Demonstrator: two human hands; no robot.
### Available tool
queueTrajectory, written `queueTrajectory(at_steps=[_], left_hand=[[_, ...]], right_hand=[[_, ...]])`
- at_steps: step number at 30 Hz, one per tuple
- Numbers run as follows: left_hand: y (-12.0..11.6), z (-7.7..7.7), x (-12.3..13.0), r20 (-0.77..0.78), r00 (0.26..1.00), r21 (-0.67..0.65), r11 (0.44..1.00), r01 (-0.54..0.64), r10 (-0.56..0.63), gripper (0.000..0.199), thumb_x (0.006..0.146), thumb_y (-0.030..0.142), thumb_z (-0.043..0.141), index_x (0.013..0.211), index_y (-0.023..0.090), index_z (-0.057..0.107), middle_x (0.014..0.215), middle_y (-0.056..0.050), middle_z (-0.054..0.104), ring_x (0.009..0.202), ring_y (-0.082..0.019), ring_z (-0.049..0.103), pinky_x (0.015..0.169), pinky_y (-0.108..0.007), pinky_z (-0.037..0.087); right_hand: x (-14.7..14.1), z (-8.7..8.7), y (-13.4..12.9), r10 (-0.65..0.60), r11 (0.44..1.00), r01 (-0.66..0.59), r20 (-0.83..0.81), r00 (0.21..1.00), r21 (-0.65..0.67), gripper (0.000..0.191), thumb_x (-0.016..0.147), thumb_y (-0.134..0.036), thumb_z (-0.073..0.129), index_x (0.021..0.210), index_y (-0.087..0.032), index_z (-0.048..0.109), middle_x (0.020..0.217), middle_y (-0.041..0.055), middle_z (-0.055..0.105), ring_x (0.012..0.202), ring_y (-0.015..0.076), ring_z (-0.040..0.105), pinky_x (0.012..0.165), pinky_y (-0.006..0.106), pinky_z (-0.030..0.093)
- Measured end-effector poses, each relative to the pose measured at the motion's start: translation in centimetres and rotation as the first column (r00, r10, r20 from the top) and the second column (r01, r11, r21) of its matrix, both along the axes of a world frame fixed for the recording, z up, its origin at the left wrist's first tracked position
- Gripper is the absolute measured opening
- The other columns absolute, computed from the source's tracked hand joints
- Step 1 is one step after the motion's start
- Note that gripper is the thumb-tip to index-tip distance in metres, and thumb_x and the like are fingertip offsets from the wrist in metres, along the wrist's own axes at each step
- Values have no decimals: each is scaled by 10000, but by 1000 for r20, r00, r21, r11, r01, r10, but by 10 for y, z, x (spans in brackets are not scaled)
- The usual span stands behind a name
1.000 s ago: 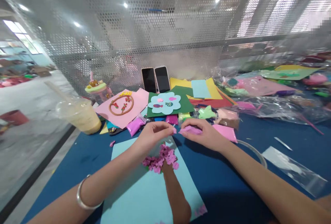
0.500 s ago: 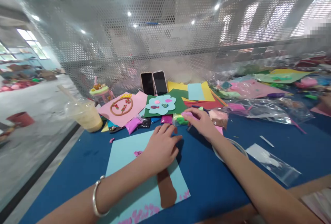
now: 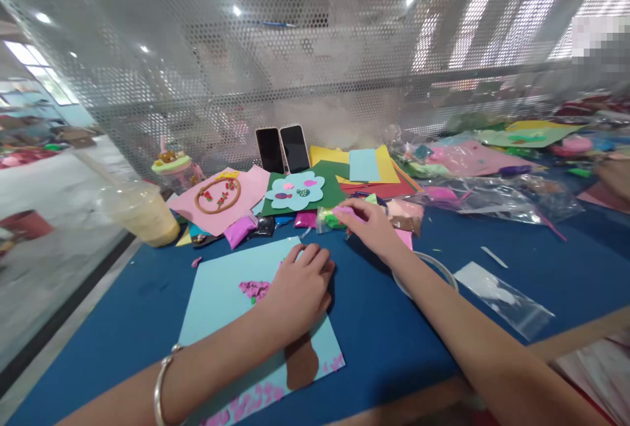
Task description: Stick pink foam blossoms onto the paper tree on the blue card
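Note:
A light blue sheet of paper [image 3: 216, 288] lies on the table, bearing a brown tree trunk [image 3: 301, 363], a purple-pink clay cluster [image 3: 253, 289] and pink dabs along its lower edge. My left hand [image 3: 298, 285] rests over the upper right of this sheet, fingers curled down together. Whatever is under its fingertips is hidden. To the right, my right hand [image 3: 369, 226] pinches a lump of pink-purple clay [image 3: 350, 213] between thumb and fingers, just above the table near the clay packets. A small pink clay bit [image 3: 197, 262] sits left of the sheet.
Behind the sheet are clay packets [image 3: 240, 230], a pink card with a brown ring [image 3: 187, 206], a cloud-shaped card [image 3: 295, 191] and two phones [image 3: 294, 149]. A drink cup [image 3: 140, 213] stands left. A tape roll [image 3: 445, 268] and plastic bag [image 3: 506, 298] lie right. Another person's hand [image 3: 613, 176] shows far right.
My left hand's fingers have curled in and drawn closer together over the sheet, uncovering more of the clay cluster. My right hand still holds the pink-purple clay. The view has shifted slightly.

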State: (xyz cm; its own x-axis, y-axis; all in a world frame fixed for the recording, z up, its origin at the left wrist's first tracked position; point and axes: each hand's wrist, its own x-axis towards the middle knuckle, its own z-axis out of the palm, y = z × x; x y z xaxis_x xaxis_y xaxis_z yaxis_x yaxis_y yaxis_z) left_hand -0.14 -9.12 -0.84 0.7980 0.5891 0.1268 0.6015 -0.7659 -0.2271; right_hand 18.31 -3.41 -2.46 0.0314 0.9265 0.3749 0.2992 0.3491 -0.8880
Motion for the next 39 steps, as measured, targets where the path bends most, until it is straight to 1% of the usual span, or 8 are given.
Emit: queueTrajectory(at_steps=[8, 12, 16, 19, 22, 28, 34, 39], left_hand=[[0, 3, 0, 16, 999, 17, 999, 46, -46, 305, 837, 230, 501, 1097, 131, 626, 1017, -66, 596, 1011, -255, 470, 949, -416, 334], [2, 14, -3, 84, 996, -55, 998, 14, -9, 269, 849, 239, 479, 1053, 191, 649, 1033, -55, 592, 1022, -252, 485, 910, -416, 377], [21, 28, -6, 187, 980, -89, 995, -47, 63, 222, 827, 194, 481, 959, 192, 659, 1027, -69, 602, 993, -256, 513, 839, -416, 418], [42, 35, -4, 408, 901, -133, 986, -103, 149, 204, 840, 205, 477, 929, 180, 659, 958, -62, 625, 933, -228, 546, 825, -389, 438], [57, 36, -2, 593, 769, -306, 950, -58, 238, 190, 836, 278, 527, 916, 186, 672, 902, -44, 646, 873, -190, 589, 800, -335, 464], [61, 27, -1, 702, 615, -501, 863, 68, 359, 167, 782, 319, 619, 817, 181, 707, 818, -27, 685, 756, -153, 623, 698, -267, 480], [63, 24, -2, 736, 556, -519, 849, 97, 386, 113, 747, 276, 653, 750, 174, 701, 759, -20, 679, 717, -146, 620, 690, -264, 483], [61, 23, -3, 728, 593, -505, 854, 122, 345, 69, 749, 205, 620, 711, 169, 665, 771, -19, 664, 740, -145, 612, 697, -256, 475]], right_hand=[[-1, 2, -3, 14, 1000, -14, 20, 1000, -14, 253, 777, -436, 602, 823, -192, 651, 755, 17, 637, 660, 161, 557, 614, 285, 457], [-1, 1, -2, 15, 999, -14, 24, 1000, -30, 244, 769, -429, 607, 823, -195, 655, 784, 23, 650, 696, 174, 576, 639, 298, 468], [-1, 1, -2, 27, 999, -25, 47, 999, -43, 258, 769, -440, 603, 829, -197, 665, 798, 32, 661, 728, 192, 598, 656, 314, 480], [-2, 4, -4, 46, 998, -42, 83, 995, -44, 258, 775, -433, 598, 839, -196, 679, 804, 37, 673, 747, 203, 607, 664, 320, 485], [-3, 8, -7, 70, 997, -65, 138, 988, -43, 253, 769, -420, 616, 855, -197, 696, 823, 41, 694, 774, 213, 621, 691, 321, 483], [-5, 15, -15, 71, 997, -64, 235, 970, -35, 225, 786, -412, 619, 862, -221, 711, 880, 30, 712, 834, 219, 633, 741, 310, 472], [-7, 14, -18, 66, 998, -62, 277, 959, -25, 206, 810, -390, 594, 838, -210, 688, 859, 33, 705, 799, 209, 637, 719, 302, 471], [-7, 12, -18, 82, 997, -79, 319, 944, -23, 204, 814, -395, 586, 831, -213, 677, 851, 36, 703, 805, 216, 638, 724, 314, 472]])
